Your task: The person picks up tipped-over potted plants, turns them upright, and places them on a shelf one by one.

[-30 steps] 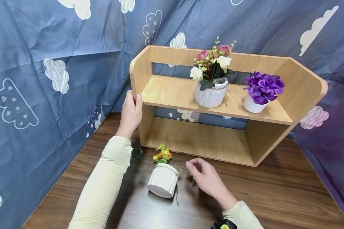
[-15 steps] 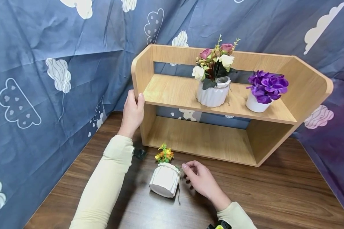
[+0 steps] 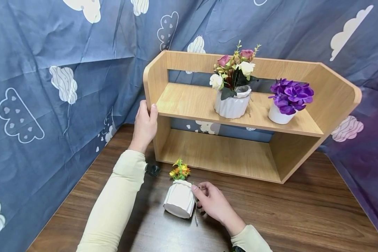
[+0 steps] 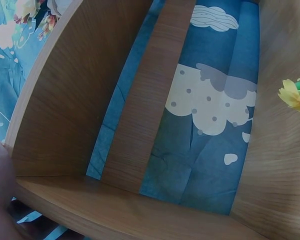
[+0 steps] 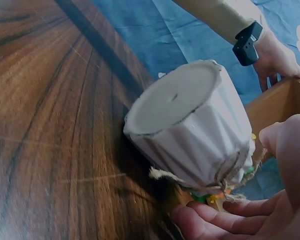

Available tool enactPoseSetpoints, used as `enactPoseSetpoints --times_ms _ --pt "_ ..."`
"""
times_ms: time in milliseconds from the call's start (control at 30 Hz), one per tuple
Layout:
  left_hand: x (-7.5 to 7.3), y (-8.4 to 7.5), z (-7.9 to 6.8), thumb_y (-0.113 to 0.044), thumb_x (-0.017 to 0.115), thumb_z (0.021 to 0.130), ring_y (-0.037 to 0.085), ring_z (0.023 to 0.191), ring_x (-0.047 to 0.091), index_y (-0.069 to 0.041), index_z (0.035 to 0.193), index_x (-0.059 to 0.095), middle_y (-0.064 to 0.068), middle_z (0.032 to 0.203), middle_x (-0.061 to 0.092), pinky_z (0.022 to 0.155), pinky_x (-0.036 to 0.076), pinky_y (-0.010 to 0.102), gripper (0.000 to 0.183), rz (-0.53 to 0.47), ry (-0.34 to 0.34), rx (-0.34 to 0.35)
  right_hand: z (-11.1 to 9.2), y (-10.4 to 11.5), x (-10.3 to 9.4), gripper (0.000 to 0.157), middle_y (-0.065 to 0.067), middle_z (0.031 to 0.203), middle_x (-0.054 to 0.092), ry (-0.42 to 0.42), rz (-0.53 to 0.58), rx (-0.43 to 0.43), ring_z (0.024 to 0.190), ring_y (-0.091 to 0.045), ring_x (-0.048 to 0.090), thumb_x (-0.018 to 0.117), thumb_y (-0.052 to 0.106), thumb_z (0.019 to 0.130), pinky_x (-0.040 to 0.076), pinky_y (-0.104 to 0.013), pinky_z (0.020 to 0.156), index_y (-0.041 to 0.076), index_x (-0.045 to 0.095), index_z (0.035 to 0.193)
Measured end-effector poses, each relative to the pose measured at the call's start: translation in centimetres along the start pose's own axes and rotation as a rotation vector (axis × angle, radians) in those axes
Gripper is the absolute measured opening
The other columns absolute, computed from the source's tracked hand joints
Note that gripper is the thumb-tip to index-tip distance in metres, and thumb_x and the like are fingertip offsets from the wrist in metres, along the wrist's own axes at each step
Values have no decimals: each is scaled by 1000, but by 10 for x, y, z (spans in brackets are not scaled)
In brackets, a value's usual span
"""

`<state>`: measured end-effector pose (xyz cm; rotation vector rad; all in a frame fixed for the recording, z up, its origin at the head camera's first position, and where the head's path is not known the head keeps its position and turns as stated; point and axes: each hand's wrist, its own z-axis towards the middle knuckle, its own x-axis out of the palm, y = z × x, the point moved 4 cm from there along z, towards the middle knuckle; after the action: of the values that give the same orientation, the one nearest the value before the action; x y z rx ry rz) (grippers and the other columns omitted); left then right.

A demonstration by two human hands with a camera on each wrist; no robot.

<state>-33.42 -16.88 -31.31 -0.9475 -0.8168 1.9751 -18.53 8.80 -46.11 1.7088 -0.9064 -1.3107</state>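
L hand [image 3: 144, 126] grips 2-tier wood shelf [image 3: 189, 99] at L edge; R hand [image 3: 215, 203], thumb/fingers apart, nr rim of tipped white flowerpot [image 3: 179, 198] w/ twine [image 5: 223, 184], contact unclear.

The head view looks forward and down at the shelf [image 3: 189, 99]; the left-wrist view faces closely into it; the right-wrist view, near the pot [image 5: 202, 137], also catches the left hand [image 5: 276, 57], upper right.

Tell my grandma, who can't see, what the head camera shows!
A right hand curves beside a white flowerpot lying on a brown table; the left hand grips a wooden shelf. On its upper board stand a pot of pink and white flowers and a pot of purple flowers.
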Motion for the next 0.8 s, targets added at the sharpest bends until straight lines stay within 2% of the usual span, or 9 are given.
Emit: enactPoseSetpoints --times_ms 100,300,467,600,700,800 --pt "0 -1 0 -30 45 113 39 122 60 1 139 50 26 136 61 106 48 55 40 -4 3 -1 0 0 4 65 -12 90 71 17 9 0 65 -22 68 64 46 107 58 -41 52 -9 56 140" --pt "0 -1 0 -29 45 113 39 120 60 1 137 51 25 133 61 105 48 55 39 -2 -3 -5 -1 1 9 64 -11 81 69 40 1 -18 60 -22 67 64 48 106 58 -39 54 -10 61 131" --pt "0 -1 -1 -29 45 113 40 120 60 1 137 51 25 133 61 105 47 55 39 2 -3 -5 -2 3 14 68 -9 83 70 47 7 -3 60 -21 67 64 51 105 56 -38 56 -12 61 132" --pt "0 -2 0 -28 45 113 40 120 59 2 136 51 26 132 61 105 47 55 38 5 -8 2 -2 3 17 68 -8 81 71 47 -11 0 59 -20 66 64 55 104 55 -36 58 -10 66 125" --pt "0 -2 0 -27 45 113 41 120 59 3 135 51 27 131 61 106 47 55 38 4 -12 8 -1 3 19 69 -8 81 72 47 -29 -8 63 -19 67 65 58 103 56 -35 61 -8 68 122" --pt "0 -2 0 -26 45 113 41 119 59 4 135 51 27 131 60 106 46 55 38 -3 -10 12 -1 3 21 74 -7 84 73 39 -50 -10 69 -17 68 66 60 101 58 -34 67 -9 66 127"
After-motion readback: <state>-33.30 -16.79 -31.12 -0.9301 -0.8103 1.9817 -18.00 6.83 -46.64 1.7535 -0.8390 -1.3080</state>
